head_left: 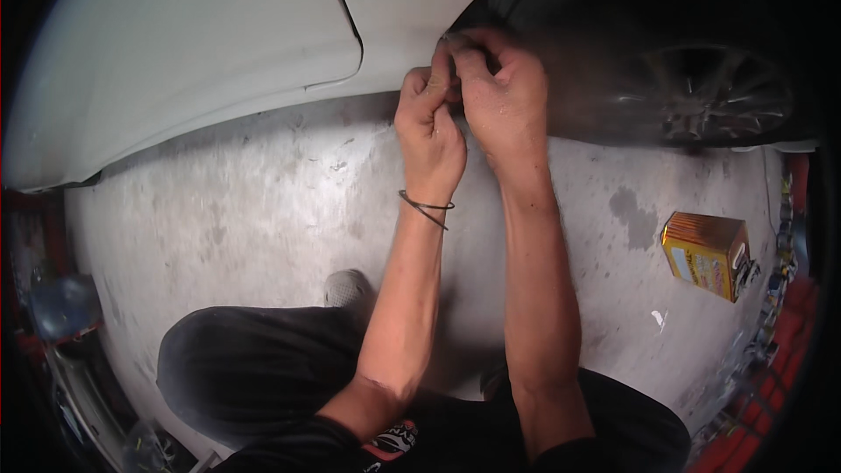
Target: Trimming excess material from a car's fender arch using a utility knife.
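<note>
Both my arms reach up to the lower rear corner of the wheel arch [464, 22] on a white car. My left hand [429, 118] is closed, fingers curled and thumb pointing up, beside the arch edge. My right hand [508, 92] is pinched just right of it, fingertips at the arch lip. The fingertips of the two hands meet or nearly meet. Whatever they grip there is too small and dark to make out. A dark band loops round my left wrist. The white body panel [385, 44] lies just left of my hands.
A dark wheel with a spoked rim [701, 96] stands to the right under the arch. On the grey concrete floor [263, 193] a yellow rectangular tin [705, 254] lies at the right. Cluttered red shelving [771, 385] lines the right rim. My bent knees are below.
</note>
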The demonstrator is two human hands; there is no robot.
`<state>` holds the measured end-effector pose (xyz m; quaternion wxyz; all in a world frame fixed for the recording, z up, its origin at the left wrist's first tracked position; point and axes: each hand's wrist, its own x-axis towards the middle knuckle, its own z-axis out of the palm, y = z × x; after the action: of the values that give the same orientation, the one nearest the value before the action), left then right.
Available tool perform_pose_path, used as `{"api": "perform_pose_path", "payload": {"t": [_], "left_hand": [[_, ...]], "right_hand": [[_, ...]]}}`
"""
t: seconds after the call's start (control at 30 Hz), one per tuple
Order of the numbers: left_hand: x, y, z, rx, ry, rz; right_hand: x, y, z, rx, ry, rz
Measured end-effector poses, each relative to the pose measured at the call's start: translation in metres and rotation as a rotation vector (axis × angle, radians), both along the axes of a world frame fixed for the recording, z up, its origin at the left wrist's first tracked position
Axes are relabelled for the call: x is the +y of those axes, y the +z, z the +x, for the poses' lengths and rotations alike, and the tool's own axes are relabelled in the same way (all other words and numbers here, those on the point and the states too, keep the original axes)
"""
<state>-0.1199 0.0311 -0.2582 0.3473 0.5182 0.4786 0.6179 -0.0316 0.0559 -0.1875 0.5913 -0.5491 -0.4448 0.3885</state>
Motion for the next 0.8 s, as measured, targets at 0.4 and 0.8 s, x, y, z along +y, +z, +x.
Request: {"api": "perform_pose_path", "payload": {"t": [0.4,0.8], "left_hand": [[0.003,0.000,0.002,-0.005,-0.009,0.017],[0.002,-0.007,-0.004,-0.015,-0.019,-0.021]], "right_hand": [[-0.009,0.010,-0.001,-0.133,-0.039,-0.040],[-0.005,0.022,0.004,-0.183,0.024,-0.037]]}}
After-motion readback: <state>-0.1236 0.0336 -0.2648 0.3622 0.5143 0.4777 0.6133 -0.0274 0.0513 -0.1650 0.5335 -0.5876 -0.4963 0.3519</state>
